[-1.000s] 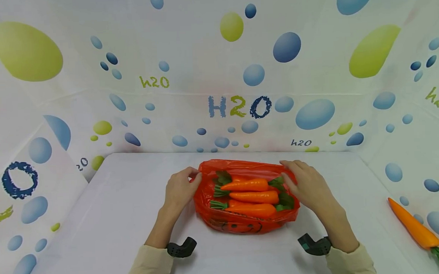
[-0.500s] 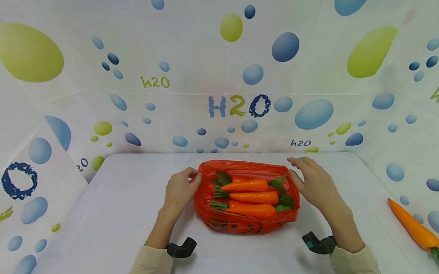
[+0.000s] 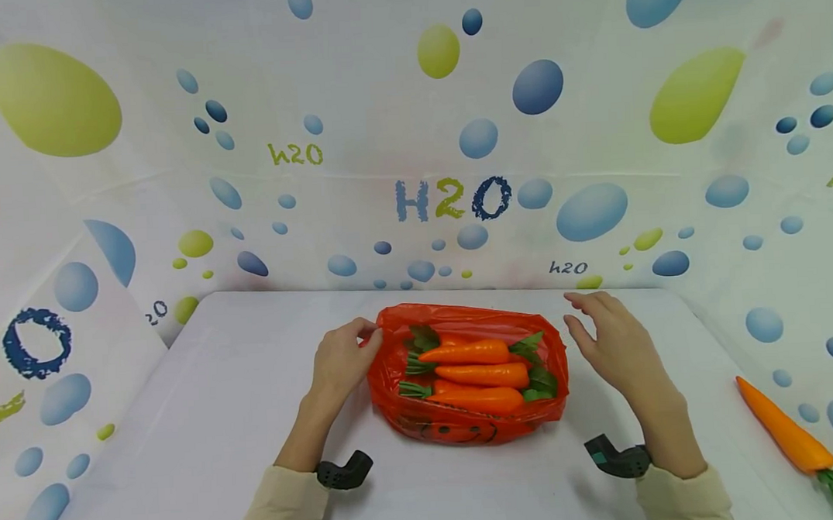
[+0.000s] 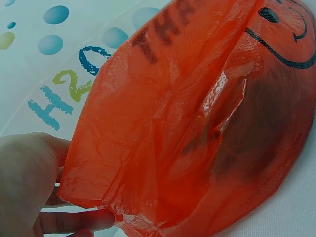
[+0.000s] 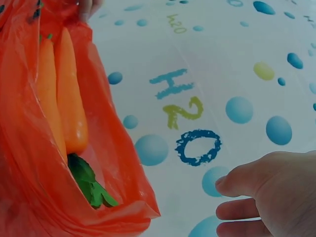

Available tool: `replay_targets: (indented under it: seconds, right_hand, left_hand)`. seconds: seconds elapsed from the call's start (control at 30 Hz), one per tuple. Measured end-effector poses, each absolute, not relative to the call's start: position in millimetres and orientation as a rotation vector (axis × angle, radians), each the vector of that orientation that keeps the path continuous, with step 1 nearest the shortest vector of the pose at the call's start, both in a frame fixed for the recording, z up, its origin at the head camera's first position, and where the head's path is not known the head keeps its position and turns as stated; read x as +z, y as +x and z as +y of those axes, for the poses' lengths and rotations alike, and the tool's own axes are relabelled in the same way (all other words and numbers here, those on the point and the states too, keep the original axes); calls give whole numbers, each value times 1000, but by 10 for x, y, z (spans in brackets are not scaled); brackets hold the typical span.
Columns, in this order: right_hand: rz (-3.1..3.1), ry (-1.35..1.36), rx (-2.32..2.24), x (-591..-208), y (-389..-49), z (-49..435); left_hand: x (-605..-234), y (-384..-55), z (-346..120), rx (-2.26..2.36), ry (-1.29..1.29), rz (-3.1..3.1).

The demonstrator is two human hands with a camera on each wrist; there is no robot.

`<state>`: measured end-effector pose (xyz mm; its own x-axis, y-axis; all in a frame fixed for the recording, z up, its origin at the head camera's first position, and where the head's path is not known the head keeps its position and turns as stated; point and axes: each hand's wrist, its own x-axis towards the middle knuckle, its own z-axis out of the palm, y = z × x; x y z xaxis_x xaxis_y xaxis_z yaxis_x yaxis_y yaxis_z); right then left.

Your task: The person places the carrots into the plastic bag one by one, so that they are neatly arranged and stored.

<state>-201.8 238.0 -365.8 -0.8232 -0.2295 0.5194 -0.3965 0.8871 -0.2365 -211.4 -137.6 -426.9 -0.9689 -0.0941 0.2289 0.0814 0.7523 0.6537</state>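
Note:
A red plastic bag [image 3: 388,401] with a drawn smiley face lies in the middle of the white table, its mouth spread wide. Several orange carrots [image 3: 482,376] with green tops lie inside it. At the bag's upper left corner my left hand [image 3: 340,359] pinches the rim; in the left wrist view some fingers of that hand [image 4: 29,182] go behind the plastic. My right hand [image 3: 617,346] hovers just right of the bag with fingers loosely bent and holding nothing. The right wrist view shows a gap between this hand [image 5: 291,197] and the bag [image 5: 111,163].
One more carrot [image 3: 783,424] lies by itself at the far right, green top toward me. A white patterned cloth [image 3: 353,84] with blue and green drops hangs behind the table [image 3: 239,361] and along its sides.
My right hand has moved off the bag's right rim, rightward and slightly away from me. My left hand, the bag and the carrots have stayed in place.

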Motion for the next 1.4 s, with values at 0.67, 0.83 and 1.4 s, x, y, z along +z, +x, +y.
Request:
replay_targets:
  seconds: [0.67,0.83,1.4]
  right_hand:
    - [-2548,275,541,-3522,-1907,2731]
    - [-2545,231,551,-3493,-1885,2822]
    - [-2524,126,555,-3457,-1842,3089]
  left_hand:
    - [-4236,-2018,-1365,-1029,19,-2698]
    - [-4230,-1997,-1364,-1036,24,-2681]
    - [-4238,-1991,-1375,-1070,28,-2661]
